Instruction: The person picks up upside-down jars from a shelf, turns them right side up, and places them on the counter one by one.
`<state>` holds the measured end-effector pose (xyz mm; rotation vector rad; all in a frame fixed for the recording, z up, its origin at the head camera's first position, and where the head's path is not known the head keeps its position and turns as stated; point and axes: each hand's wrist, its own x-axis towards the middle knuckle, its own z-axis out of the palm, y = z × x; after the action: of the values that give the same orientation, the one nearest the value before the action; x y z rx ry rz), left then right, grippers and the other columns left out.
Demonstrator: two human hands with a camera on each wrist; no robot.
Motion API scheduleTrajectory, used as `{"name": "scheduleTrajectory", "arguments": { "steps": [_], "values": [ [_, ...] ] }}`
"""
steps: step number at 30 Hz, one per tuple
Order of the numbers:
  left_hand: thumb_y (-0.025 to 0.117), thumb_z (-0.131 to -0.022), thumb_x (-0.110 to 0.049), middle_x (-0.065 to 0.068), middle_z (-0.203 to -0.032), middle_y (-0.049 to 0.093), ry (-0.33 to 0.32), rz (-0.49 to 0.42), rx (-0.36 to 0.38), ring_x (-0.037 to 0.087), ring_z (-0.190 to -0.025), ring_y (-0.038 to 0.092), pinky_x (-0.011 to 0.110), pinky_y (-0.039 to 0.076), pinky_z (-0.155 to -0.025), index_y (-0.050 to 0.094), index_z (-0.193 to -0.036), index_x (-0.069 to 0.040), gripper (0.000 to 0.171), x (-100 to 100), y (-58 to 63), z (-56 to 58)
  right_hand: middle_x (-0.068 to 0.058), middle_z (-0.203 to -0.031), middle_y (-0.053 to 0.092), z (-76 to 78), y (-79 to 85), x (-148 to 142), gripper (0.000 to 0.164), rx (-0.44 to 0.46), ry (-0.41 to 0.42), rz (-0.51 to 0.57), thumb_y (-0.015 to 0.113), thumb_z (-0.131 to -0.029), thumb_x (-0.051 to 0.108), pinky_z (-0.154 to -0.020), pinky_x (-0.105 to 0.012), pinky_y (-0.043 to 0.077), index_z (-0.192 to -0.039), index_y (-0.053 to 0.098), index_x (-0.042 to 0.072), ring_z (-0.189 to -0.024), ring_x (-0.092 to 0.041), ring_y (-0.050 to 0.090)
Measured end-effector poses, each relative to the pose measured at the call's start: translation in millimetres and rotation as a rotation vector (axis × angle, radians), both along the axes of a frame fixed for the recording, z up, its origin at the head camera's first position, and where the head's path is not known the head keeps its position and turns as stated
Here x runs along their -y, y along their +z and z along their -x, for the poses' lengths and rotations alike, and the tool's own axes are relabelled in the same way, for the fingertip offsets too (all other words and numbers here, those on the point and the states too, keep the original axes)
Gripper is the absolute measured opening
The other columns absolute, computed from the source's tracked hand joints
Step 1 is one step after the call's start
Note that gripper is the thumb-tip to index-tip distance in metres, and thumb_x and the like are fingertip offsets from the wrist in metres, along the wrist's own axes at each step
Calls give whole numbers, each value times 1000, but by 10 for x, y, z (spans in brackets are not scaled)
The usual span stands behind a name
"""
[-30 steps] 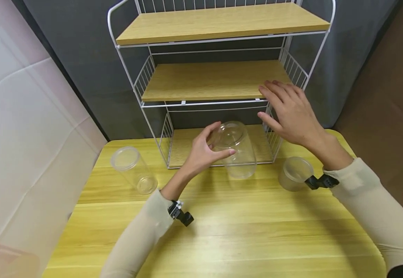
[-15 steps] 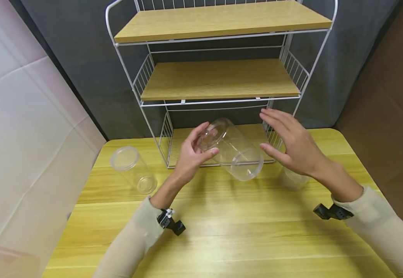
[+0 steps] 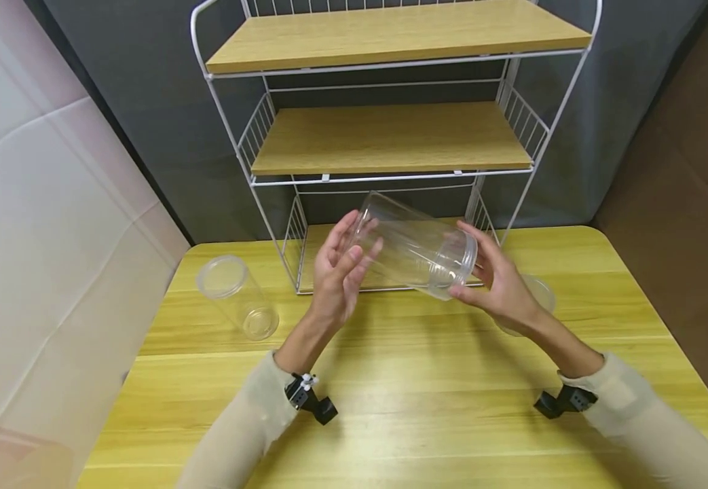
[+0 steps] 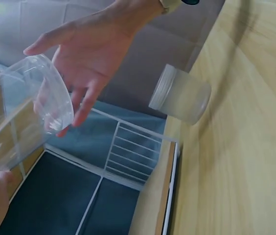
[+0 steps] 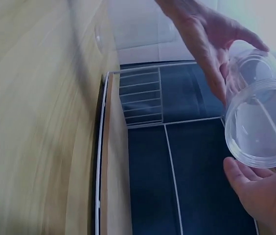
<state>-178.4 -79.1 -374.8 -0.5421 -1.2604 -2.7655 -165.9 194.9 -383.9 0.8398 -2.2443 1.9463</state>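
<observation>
A clear plastic jar [image 3: 415, 248] is held tilted in the air before the shelf rack, its ribbed rim toward the lower right. My left hand [image 3: 338, 272] grips its base end, thumb in front and fingers behind. My right hand [image 3: 503, 282] holds the rim end, with the thumb below and the fingers at the far side. In the right wrist view the jar's round rim [image 5: 260, 161] faces the camera, and the see-through wall shows nothing inside. The left wrist view has the right hand [image 4: 91, 54] spread around the rim.
A second tall clear jar [image 3: 237, 299] stands on the wooden table [image 3: 415, 407] at left. A short translucent tub [image 4: 184, 95] stands at right, partly behind the right hand in the head view. Behind is a white wire rack with wooden shelves [image 3: 390, 136].
The jar has been tipped from nearly upright to slanting sideways and raised a little, its rim end swinging right. The right hand has come down from beside the middle shelf onto the rim.
</observation>
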Motion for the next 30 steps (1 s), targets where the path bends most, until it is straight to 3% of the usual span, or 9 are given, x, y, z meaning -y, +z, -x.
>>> {"name": "scheduleTrajectory", "arguments": {
  "steps": [6, 11, 14, 17, 21, 23, 26, 30],
  "values": [
    [99, -71, -40, 10, -144, 56, -15, 1, -25, 21, -134, 58, 40, 50, -112, 30, -157, 9, 121, 30, -65, -23, -25, -157, 41, -11, -21, 61, 92, 56, 29, 125, 74, -83, -12, -106, -28, 54, -163, 29, 1, -136, -18, 55],
    [95, -78, -37, 22, -159, 39, -75, 146, -57, 23, -144, 47, 40, 45, -118, 22, -162, 9, 121, 166, -158, -11, -20, -156, 43, 1, 25, 22, 93, 42, 36, 139, 71, -80, -18, -103, -29, 55, -161, 31, 1, -136, -19, 54],
    [88, -84, -26, 21, -167, 32, -54, 320, -100, 22, -152, 38, 37, 36, -124, 23, -164, 7, 108, 290, -188, 6, -17, -156, 45, 20, 102, -27, 95, -10, 11, 69, 73, -78, -20, -108, -26, 51, -161, 32, 0, -137, -18, 53],
    [82, -89, -19, 17, -169, 32, -23, 551, -224, 22, -157, 32, 37, 25, -129, 31, -163, 3, 93, 416, -143, 36, -14, -154, 47, 38, 205, -75, 98, -81, -17, -57, 80, -76, -17, -111, -22, 47, -162, 36, 1, -134, -17, 52],
    [86, -88, -13, 10, -164, 44, 18, 881, -404, 23, -155, 37, 43, 24, -130, 46, -158, -5, 82, 518, -30, 67, -13, -153, 50, 52, 320, -88, 102, -188, -36, -230, 90, -74, -7, -109, -24, 50, -162, 43, 9, -131, -20, 54],
    [87, -86, -11, 7, -161, 49, 31, 1055, -425, 23, -152, 42, 47, 29, -128, 51, -157, -10, 80, 531, -3, 69, -13, -154, 52, 57, 353, -70, 102, -243, -50, -302, 95, -73, 0, -109, -26, 51, -161, 46, 11, -130, -22, 55],
    [91, -85, -24, 6, -160, 52, 3, 1254, -399, 29, -150, 45, 53, 34, -124, 52, -156, -13, 82, 517, -21, 73, -13, -152, 56, 73, 374, -27, 98, -316, -78, -380, 98, -71, 10, -108, -30, 53, -157, 51, 8, -126, -27, 60],
    [93, -83, -29, 12, -159, 53, -64, 1359, -390, 34, -146, 50, 51, 39, -122, 49, -157, -6, 89, 471, -104, 86, -13, -150, 59, 104, 358, 58, 95, -385, -110, -442, 100, -68, 22, -102, -44, 56, -151, 57, 5, -124, -30, 64]
  ]
}}
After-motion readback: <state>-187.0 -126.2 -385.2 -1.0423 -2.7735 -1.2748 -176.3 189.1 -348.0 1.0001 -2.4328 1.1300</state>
